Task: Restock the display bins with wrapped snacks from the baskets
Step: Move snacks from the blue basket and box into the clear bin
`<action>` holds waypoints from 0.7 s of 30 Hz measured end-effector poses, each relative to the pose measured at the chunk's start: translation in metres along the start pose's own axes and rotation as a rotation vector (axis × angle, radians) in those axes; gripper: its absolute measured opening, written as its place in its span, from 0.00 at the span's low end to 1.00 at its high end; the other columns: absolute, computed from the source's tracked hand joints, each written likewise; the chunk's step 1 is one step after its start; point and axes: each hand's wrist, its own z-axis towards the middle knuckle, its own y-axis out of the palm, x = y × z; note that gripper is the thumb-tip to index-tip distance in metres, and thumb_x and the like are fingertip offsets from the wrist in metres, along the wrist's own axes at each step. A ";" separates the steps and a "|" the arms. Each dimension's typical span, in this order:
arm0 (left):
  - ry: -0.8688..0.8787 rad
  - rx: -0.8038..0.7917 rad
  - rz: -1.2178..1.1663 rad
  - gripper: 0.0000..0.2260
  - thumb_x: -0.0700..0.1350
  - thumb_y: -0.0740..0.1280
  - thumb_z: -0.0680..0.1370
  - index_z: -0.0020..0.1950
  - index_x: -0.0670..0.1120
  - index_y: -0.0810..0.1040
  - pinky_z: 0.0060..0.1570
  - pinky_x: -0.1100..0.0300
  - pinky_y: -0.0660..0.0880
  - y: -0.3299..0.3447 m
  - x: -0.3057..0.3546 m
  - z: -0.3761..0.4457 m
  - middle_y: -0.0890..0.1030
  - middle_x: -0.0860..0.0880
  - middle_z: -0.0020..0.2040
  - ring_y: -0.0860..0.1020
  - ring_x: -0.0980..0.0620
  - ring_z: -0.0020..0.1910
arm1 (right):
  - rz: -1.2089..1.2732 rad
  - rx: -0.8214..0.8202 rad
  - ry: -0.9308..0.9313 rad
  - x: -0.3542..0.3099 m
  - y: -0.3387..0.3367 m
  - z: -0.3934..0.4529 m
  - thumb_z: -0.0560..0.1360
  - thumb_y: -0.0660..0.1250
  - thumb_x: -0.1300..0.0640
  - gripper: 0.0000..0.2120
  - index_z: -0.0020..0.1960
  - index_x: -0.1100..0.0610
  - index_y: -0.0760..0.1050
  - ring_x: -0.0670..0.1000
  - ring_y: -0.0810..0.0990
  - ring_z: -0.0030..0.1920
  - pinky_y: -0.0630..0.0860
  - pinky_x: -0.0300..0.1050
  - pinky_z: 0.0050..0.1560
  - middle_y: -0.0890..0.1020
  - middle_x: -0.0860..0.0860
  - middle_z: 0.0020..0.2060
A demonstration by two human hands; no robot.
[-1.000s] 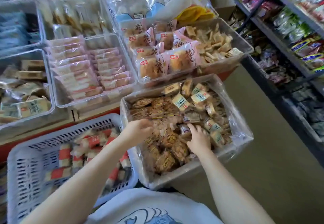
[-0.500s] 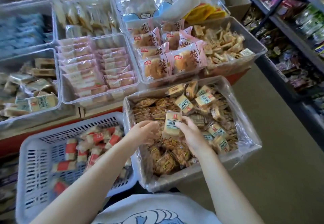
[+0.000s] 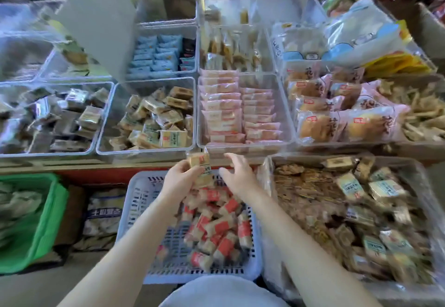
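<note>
Spreading across the whole upper half of the view, a red-edged counter (image 3: 101, 174) carries rows of clear plastic display bins; six of them show fully, the far ones blurred. The nearest row holds, from left to right, dark-wrapped squares, a clear bin of tan wrapped squares (image 3: 147, 119), and a clear bin of pink flat packets (image 3: 243, 114) laid in two neat columns. Below the counter three containers stand on the pale floor (image 3: 36, 290): a green plastic basket (image 3: 33, 222) at left, a lavender slotted plastic basket (image 3: 149, 210) of red-and-tan wrapped snacks in the middle, and a large plastic-lined crate (image 3: 361, 222) of mixed brown and tan snacks at right (its liner crinkles over the rim). A printed sack (image 3: 103, 213) lies between the green and lavender baskets. Above the lavender basket's far rim, the left hand (image 3: 180, 179) has its fingers curled round a small stack of tan wrapped snacks (image 3: 201, 164), just before the counter edge. The right hand (image 3: 237, 172) is beside it, fingers loosely spread and holding nothing.
</note>
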 end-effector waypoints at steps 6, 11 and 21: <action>0.257 0.233 0.163 0.13 0.50 0.71 0.76 0.59 0.55 0.75 0.44 0.56 0.76 -0.117 -0.003 0.059 0.82 0.54 0.48 0.80 0.53 0.46 | -0.589 -0.018 -0.181 -0.057 0.079 0.076 0.81 0.58 0.53 0.33 0.82 0.53 0.48 0.55 0.43 0.81 0.44 0.58 0.80 0.45 0.54 0.82; 0.481 0.463 0.428 0.21 0.41 0.66 0.78 0.72 0.47 0.72 0.62 0.50 0.68 -0.170 -0.006 0.127 0.77 0.44 0.61 0.71 0.41 0.64 | -0.888 -0.039 -0.061 -0.057 0.111 0.088 0.81 0.56 0.50 0.36 0.82 0.56 0.41 0.60 0.36 0.80 0.38 0.62 0.78 0.32 0.58 0.79; 0.162 -0.057 0.973 0.37 0.68 0.51 0.80 0.82 0.48 0.52 0.76 0.41 0.51 -0.159 -0.042 0.169 0.76 0.45 0.70 0.72 0.45 0.71 | -0.947 -0.100 -0.021 -0.065 0.110 0.089 0.80 0.58 0.44 0.41 0.82 0.54 0.37 0.60 0.35 0.80 0.37 0.61 0.78 0.28 0.57 0.78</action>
